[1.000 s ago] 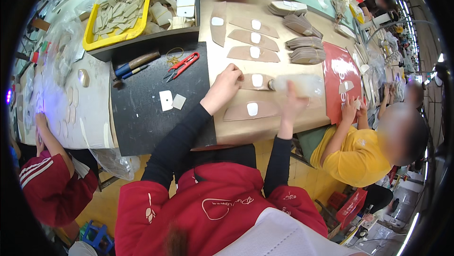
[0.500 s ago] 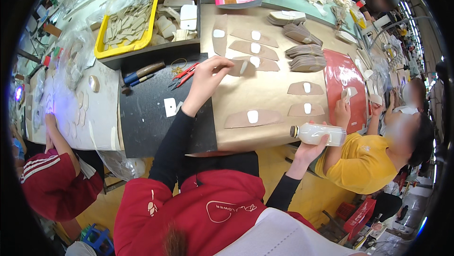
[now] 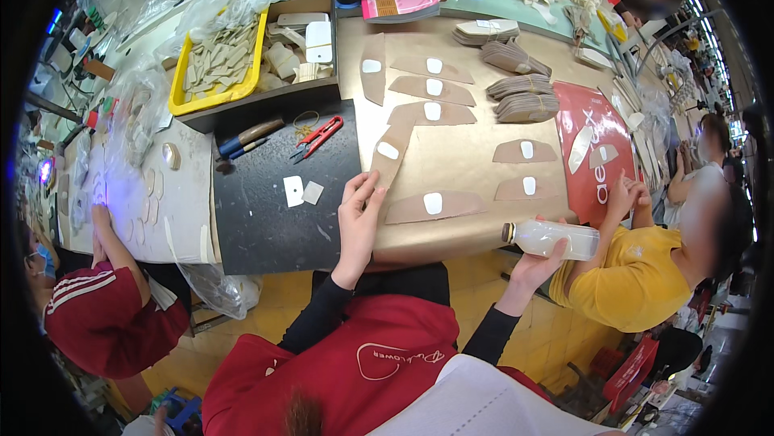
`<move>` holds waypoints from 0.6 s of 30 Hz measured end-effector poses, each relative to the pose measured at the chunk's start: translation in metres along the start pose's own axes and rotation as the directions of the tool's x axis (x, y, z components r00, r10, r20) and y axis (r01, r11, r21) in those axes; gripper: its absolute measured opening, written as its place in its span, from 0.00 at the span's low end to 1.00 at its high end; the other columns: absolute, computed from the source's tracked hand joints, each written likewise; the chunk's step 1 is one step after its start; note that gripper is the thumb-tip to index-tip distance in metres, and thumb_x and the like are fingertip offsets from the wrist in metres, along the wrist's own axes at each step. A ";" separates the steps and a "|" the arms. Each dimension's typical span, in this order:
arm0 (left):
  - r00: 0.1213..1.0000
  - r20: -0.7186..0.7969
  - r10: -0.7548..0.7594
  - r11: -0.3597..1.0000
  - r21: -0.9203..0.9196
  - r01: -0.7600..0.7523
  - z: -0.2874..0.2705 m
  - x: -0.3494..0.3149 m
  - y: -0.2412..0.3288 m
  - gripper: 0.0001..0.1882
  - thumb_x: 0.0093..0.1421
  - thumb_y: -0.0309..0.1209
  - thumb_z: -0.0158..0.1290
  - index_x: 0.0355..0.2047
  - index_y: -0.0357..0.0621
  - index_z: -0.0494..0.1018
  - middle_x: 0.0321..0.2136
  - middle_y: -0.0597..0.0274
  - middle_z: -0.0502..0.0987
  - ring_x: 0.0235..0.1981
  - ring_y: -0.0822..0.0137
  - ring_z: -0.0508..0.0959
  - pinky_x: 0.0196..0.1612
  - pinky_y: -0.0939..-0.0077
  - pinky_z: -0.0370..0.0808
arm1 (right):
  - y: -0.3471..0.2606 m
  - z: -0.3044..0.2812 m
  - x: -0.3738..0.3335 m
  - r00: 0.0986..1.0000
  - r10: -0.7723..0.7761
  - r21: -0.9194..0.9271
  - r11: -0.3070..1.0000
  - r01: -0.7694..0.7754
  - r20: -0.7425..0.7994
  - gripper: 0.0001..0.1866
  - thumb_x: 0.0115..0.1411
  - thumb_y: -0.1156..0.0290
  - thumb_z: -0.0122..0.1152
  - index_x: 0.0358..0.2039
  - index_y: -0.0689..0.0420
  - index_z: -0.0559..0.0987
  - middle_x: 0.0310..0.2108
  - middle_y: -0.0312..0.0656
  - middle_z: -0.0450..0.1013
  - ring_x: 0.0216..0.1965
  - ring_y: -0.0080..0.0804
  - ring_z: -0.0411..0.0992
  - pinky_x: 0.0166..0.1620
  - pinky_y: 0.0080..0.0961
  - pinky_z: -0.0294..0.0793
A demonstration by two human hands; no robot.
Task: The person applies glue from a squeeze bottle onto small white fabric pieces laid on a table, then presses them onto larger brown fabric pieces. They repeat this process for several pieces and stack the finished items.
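My left hand (image 3: pixel 359 214) pinches the near end of a tan leather-like piece (image 3: pixel 401 136) with a white patch, low over the brown paper. Its far end reaches the edge of another patched piece (image 3: pixel 446 114). My right hand (image 3: pixel 538 267) is wrapped round a clear bottle (image 3: pixel 532 236) of whitish liquid, tilted on its side with its dark cap toward the left. A long patched piece (image 3: pixel 459 204) lies between my hands. Two shorter patched pieces (image 3: pixel 506 151) rest above the bottle, and several more lie farther back.
Left of the paper, a black board (image 3: pixel 274 230) carries red-handled snips (image 3: pixel 320 136), an awl-like tool (image 3: pixel 254 136) and small white pieces. Beyond it stands a yellow tray (image 3: pixel 174 96) of beige pieces. Banded stacks (image 3: pixel 524 101) lie at the back right. A co-worker in yellow (image 3: pixel 625 279) sits close at right.
My left hand has come down and nearer, bringing the patched piece from the back row toward me and turning it lengthwise. My right hand still holds the bottle in nearly the same place.
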State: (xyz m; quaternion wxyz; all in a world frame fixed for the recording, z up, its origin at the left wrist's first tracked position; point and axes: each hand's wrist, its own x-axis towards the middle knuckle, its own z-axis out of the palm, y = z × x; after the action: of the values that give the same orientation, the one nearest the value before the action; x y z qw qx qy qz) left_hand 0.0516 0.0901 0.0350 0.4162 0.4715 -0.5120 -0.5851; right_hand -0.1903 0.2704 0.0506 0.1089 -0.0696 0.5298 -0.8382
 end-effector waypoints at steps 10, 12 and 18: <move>0.995 -0.012 0.101 0.962 -0.255 -0.101 -0.010 0.030 0.074 0.18 0.69 0.28 0.51 0.56 0.32 0.74 0.58 0.60 0.67 0.52 0.71 0.74 0.56 0.75 0.74 | -0.001 0.000 -0.006 1.000 -0.011 -0.015 1.000 0.011 -0.005 0.35 0.64 0.52 0.62 0.61 0.63 0.64 0.53 0.51 0.69 0.49 0.49 0.75 0.53 0.45 0.76; 0.989 -0.045 0.141 0.936 -0.320 -0.148 -0.007 0.043 0.080 0.18 0.69 0.28 0.51 0.56 0.32 0.74 0.58 0.60 0.67 0.54 0.71 0.73 0.56 0.75 0.73 | -0.001 0.001 -0.008 0.999 -0.004 -0.017 1.000 0.003 -0.033 0.35 0.64 0.52 0.61 0.61 0.63 0.63 0.52 0.51 0.69 0.49 0.48 0.75 0.52 0.45 0.77; 0.993 -0.077 0.087 0.919 -0.378 -0.110 0.006 0.043 0.059 0.22 0.70 0.27 0.48 0.62 0.32 0.67 0.65 0.57 0.60 0.63 0.68 0.65 0.64 0.74 0.65 | -0.008 -0.004 -0.009 1.000 -0.025 -0.036 0.999 0.025 -0.012 0.34 0.65 0.52 0.60 0.61 0.62 0.63 0.53 0.51 0.68 0.50 0.47 0.75 0.52 0.44 0.76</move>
State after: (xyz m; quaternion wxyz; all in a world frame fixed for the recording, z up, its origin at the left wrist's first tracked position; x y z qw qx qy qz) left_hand 0.0366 0.0418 0.0887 0.5435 0.3720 -0.3990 -0.6379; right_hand -0.1829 0.2797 0.0558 0.0938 -0.0729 0.5444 -0.8304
